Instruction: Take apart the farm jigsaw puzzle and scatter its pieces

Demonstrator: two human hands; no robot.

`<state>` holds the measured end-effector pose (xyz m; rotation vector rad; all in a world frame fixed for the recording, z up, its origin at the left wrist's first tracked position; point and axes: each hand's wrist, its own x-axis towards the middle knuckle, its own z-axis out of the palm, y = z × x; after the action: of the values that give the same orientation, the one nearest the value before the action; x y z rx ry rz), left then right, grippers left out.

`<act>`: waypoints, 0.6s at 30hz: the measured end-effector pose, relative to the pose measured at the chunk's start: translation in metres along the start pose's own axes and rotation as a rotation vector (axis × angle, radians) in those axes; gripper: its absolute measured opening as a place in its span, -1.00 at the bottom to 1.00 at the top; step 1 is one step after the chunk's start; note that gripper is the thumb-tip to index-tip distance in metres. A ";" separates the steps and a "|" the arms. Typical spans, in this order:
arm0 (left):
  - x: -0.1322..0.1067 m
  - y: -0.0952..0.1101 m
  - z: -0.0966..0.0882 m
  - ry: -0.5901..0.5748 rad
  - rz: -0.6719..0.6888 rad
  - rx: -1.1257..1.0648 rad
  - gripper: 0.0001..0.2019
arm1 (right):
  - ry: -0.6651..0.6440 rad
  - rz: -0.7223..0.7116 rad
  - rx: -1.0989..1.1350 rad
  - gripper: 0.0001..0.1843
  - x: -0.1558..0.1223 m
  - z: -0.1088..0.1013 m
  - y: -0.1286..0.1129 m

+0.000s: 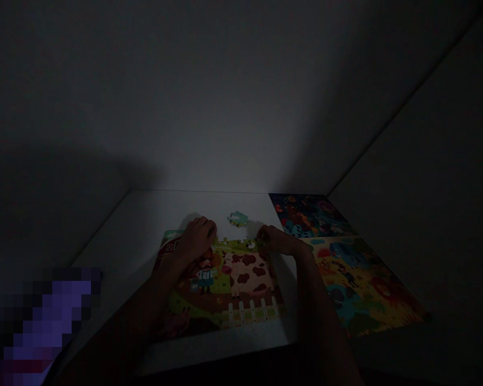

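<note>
A farm jigsaw puzzle (249,273) lies on the white table, showing a spotted cow, a farmer and a white fence. My left hand (199,236) rests at its upper left edge, over the barn side, with the fingers curled together. At the upper right corner is my right hand (276,240), its fingers bent into a pinch against the puzzle's edge. Dim light hides whatever either set of fingertips grips. Beyond the top edge, between both hands, lies a loose pale-green puzzle piece (237,219), touched by neither. My left forearm covers part of the puzzle's left side.
On the right of the white table (153,209) lie a dark blue picture sheet (309,214) and, nearer me, a yellow animal picture (354,279). Pale walls stand behind and to the right. A pixelated purple patch (56,316) blurs the lower left.
</note>
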<state>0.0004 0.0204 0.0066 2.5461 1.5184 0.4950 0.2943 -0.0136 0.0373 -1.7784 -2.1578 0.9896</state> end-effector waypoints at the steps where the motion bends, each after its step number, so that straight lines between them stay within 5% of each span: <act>1: 0.000 -0.001 0.000 -0.003 -0.004 0.007 -0.80 | -0.007 -0.003 0.001 -0.54 0.000 -0.001 0.000; 18: 0.003 -0.002 0.001 0.002 -0.001 -0.015 -0.82 | -0.186 -0.064 0.459 -0.74 -0.002 -0.008 -0.001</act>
<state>0.0002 0.0238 0.0058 2.5344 1.5115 0.5074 0.2981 -0.0123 0.0447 -1.4397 -1.8633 1.5362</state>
